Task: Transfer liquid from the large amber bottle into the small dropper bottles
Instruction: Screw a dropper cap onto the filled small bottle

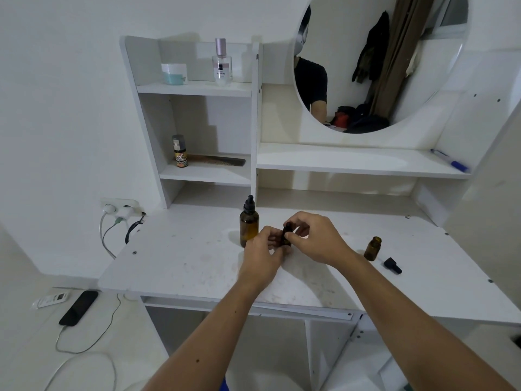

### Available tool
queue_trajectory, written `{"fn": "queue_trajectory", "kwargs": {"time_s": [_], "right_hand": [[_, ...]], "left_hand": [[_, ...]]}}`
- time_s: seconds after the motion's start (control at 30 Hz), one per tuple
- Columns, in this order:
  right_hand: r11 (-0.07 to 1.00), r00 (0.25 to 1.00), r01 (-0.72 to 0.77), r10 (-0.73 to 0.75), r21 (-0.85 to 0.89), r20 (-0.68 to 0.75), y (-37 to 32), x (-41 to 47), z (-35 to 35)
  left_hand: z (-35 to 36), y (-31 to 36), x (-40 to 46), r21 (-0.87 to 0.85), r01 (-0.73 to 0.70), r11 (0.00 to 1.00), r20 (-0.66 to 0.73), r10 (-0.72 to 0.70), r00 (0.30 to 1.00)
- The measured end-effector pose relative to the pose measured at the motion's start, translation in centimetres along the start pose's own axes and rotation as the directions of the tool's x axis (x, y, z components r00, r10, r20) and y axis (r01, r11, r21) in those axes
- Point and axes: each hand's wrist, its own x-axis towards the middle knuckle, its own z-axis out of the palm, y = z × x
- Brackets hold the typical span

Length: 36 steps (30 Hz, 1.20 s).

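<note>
The large amber bottle (pixel 249 227) stands upright on the white desk (pixel 180 263) with its black dropper cap on. Just right of it, my left hand (pixel 260 256) holds a small dark dropper bottle (pixel 286 235) by its body. My right hand (pixel 315 238) pinches the black cap at the top of that same small bottle. Most of this bottle is hidden by my fingers. A second small amber bottle (pixel 372 248) stands uncapped further right, and its black dropper cap (pixel 392 265) lies on the desk beside it.
Shelves at the back hold a perfume bottle (pixel 222 62), a jar (pixel 174 73), a small bottle (pixel 179 150) and a comb (pixel 217 160). A blue pen (pixel 449 160) lies under the round mirror (pixel 380 63). A wall socket with cables (pixel 121 211) sits left; a phone (pixel 79 307) lies lower left.
</note>
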Motion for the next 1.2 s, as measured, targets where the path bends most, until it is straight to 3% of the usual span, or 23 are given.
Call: {"fn": "queue_trajectory", "kwargs": {"time_s": [0.23, 0.77, 1.0, 1.2], "right_hand": [[0.997, 0.999, -0.003, 0.006, 0.078, -0.041, 0.2, -0.2, -0.4], [0.999, 0.999, 0.031, -0.03, -0.035, 0.031, -0.1, 0.3, -0.2], [0.998, 0.996, -0.058, 0.057, -0.014, -0.074, 0.5, 0.4, 0.7], [0.995, 0.985, -0.058, 0.045, -0.077, -0.166, 0.2, 0.2, 1.5]], "left_hand": [[0.0, 0.1, 0.0, -0.015, -0.014, 1.0, -0.008, 0.013, 1.0], [0.1, -0.2, 0.1, -0.001, -0.034, 0.999, -0.016, 0.034, 0.999], [0.1, -0.3, 0.1, -0.014, -0.035, 0.999, -0.011, 0.035, 0.999], [0.1, -0.3, 0.1, -0.014, -0.043, 0.999, -0.012, 0.043, 0.999]]}}
